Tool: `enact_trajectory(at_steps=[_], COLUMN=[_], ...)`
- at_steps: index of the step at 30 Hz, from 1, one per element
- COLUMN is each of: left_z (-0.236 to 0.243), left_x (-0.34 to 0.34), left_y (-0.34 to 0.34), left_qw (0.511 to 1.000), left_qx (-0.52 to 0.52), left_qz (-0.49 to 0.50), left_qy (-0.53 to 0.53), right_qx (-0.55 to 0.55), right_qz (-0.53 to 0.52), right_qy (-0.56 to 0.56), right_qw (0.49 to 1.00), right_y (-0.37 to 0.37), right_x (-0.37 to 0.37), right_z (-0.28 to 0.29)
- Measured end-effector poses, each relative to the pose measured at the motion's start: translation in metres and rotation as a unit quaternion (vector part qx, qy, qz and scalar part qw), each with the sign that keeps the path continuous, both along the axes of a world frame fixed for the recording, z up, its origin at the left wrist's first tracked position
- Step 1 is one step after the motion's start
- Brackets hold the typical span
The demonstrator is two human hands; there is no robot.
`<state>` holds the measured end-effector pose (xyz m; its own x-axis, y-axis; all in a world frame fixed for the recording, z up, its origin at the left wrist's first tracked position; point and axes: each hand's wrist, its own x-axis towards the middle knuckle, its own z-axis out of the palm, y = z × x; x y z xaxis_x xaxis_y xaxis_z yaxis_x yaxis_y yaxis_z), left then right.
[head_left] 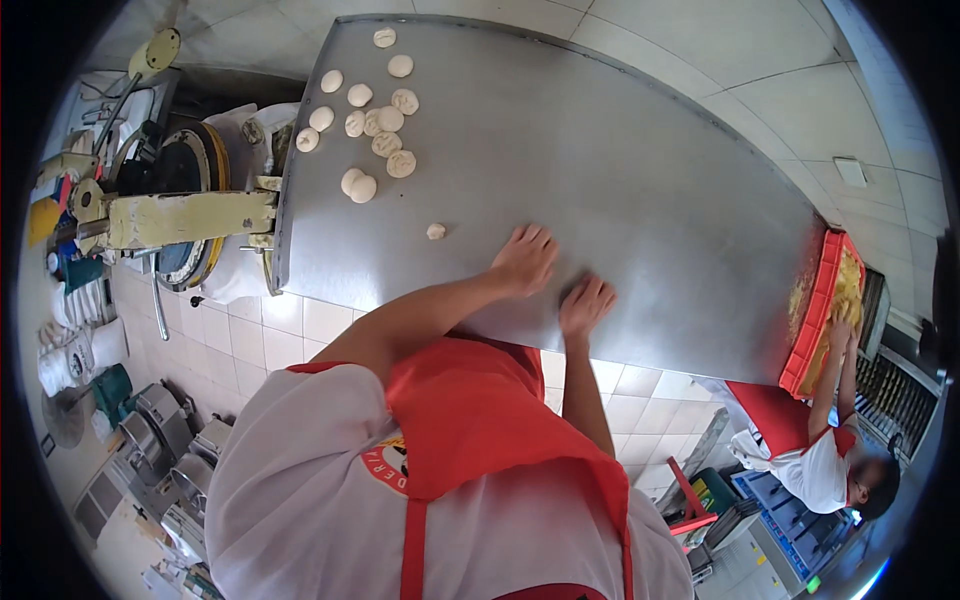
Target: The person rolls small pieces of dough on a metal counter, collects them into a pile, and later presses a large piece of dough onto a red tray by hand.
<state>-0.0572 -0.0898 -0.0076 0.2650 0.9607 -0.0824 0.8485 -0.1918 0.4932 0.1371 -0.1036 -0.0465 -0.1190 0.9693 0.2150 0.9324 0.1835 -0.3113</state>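
Note:
My left hand [527, 260] rests on the steel table [610, 150] near its front edge, fingers curled and palm down. Just to its right, my right hand [587, 305] is curled against the metal in the same way. Anything under either palm is hidden. Left of my left hand sits a small lump of dough [436, 231]. Farther back on the left lie several pale round dough balls [401, 164], some touching each other and some flattened, with a touching pair of dough balls [363, 189] nearest me.
A cream-coloured machine arm [190, 220] meets the table's left end, beside a round-rimmed container. At the right end stands a red crate [812, 315] of yellowish material [848, 285], with a co-worker's hands [842, 332] in it. A red-framed chair [690, 500] stands on the tiled floor.

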Motion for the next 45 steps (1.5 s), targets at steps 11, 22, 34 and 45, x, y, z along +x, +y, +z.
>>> enact_trajectory(at_steps=[11, 22, 34, 45], left_z=[0.006, -0.006, 0.073, 0.097], left_x=[-0.133, -0.178, -0.182, -0.148], left_y=[-0.108, -0.117, -0.112, -0.114], left_qw=[0.928, 0.843, 0.652, 0.525], left_qx=[0.059, -0.045, -0.365, -0.344], left_qz=[0.344, 0.347, 0.159, 0.175], left_qy=[-0.130, -0.408, -0.645, -0.758], right_qx=[-0.319, -0.478, -0.192, -0.176], right_qz=[-0.118, 0.105, 0.274, 0.247], right_qy=[0.525, 0.470, 0.324, 0.335], right_qw=[0.780, 0.735, 0.885, 0.892], right_y=[-0.006, -0.012, -0.041, -0.052], right_x=[-0.045, -0.226, -0.210, -0.189], right_z=[0.038, 0.056, 0.135, 0.125])
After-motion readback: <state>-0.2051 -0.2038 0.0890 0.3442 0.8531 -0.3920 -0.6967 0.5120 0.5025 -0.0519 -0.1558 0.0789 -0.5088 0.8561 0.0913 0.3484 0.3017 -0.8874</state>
